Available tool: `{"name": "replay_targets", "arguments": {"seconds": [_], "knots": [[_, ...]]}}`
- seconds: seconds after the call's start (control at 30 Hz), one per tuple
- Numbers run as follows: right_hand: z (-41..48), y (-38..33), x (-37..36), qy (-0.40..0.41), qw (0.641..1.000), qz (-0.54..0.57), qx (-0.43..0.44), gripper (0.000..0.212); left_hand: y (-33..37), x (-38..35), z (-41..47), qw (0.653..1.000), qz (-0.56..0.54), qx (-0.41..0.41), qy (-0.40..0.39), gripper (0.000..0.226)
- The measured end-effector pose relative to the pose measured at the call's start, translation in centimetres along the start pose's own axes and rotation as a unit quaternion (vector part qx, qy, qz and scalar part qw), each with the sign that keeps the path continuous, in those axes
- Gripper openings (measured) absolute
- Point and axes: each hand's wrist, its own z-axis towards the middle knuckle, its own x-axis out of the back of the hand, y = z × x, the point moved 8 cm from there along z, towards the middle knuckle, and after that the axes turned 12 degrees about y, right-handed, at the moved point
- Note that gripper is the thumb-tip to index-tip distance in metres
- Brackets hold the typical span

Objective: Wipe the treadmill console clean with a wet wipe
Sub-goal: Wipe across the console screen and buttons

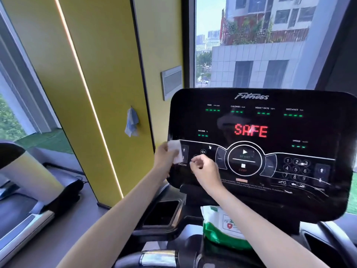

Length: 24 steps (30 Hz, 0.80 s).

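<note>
The black treadmill console (270,122) fills the right half of the view and shows "SAFE" in red. My left hand (164,158) grips a white wet wipe (176,150) against the console's left edge, over the incline buttons. Just to its right, my right hand (205,171) hovers in front of the lower left panel with its fingers curled; nothing shows in it. Streaks of moisture lie across the number pad (295,169) at the lower right.
A green and white pack of wet wipes (224,227) sits in the tray below the console. An empty black cup holder (164,211) is left of it. A yellow wall panel and a neighbouring treadmill (29,200) stand to the left.
</note>
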Motion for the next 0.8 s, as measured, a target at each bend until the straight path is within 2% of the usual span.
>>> {"name": "replay_targets", "arguments": {"seconds": [0.07, 0.13, 0.2, 0.3, 0.43, 0.6, 0.7, 0.77, 0.8], "knots": [[-0.3, -0.9, 0.3, 0.020, 0.977, -0.162, 0.139, 0.018, 3.4, 0.7, 1.2, 0.980, 0.099, -0.148, 0.087, 0.013], [-0.6, -0.9, -0.1, -0.003, 0.948, -0.236, 0.212, 0.033, 5.9, 0.3, 2.0, 0.944, 0.176, -0.251, 0.125, 0.017], [-0.7, -0.8, -0.4, -0.028, 0.932, -0.268, 0.242, 0.042, 7.4, -0.9, 2.4, 0.908, 0.223, -0.326, 0.137, 0.020], [-0.9, -0.9, -0.4, -0.025, 0.923, -0.274, 0.269, 0.043, 7.7, -3.3, 2.4, 0.853, 0.299, -0.409, 0.124, 0.025], [-1.3, -0.1, 0.1, -0.011, 0.922, -0.267, 0.280, 0.048, 5.9, -3.5, 1.3, 0.821, 0.319, -0.455, 0.128, 0.045], [-1.7, 0.4, -0.1, -0.009, 0.923, -0.254, 0.291, 0.053, 3.0, -3.3, -0.2, 0.845, 0.291, -0.438, 0.101, 0.036], [-1.9, 0.4, 0.2, -0.014, 0.916, -0.264, 0.303, 0.054, 1.3, -4.0, -0.8, 0.843, 0.305, -0.444, -0.014, 0.025], [-2.0, 0.7, 0.8, -0.005, 0.911, -0.280, 0.304, 0.054, 1.5, -2.9, -0.7, 0.887, 0.235, -0.392, -0.066, 0.022], [-1.9, 1.0, 1.2, 0.001, 0.910, -0.287, 0.300, 0.054, 2.0, -1.6, 0.0, 0.916, 0.195, -0.348, -0.038, 0.021]]}}
